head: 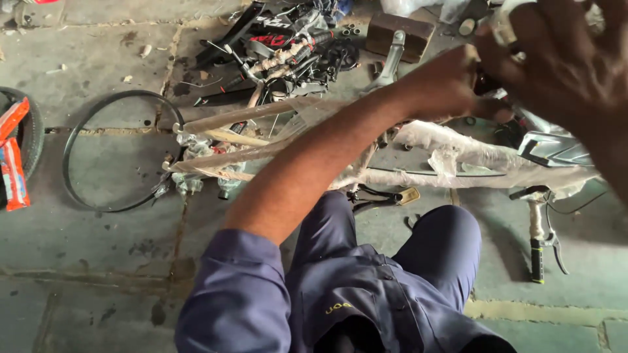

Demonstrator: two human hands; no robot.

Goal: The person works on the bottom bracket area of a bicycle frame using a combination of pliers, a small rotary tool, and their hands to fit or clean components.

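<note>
A bicycle frame (458, 167) wrapped in pale plastic and paper lies on the concrete floor in front of my knees. Its rear stays (255, 140) point left. My left arm reaches across it, and my left hand (454, 85) is clenched on a dark part at the frame's front end. My right hand (562, 62) is raised close to the camera at the top right and is blurred. A white strip (505, 25) shows at its fingers; whether the hand grips it is unclear.
A bare wheel rim (73, 140) lies to the left, beside a tyre (31, 131) and orange packets (13, 170). A heap of black bicycle parts (288, 46) and a brown block (399, 33) sit beyond. A handlebar with brake lever (538, 252) lies at right.
</note>
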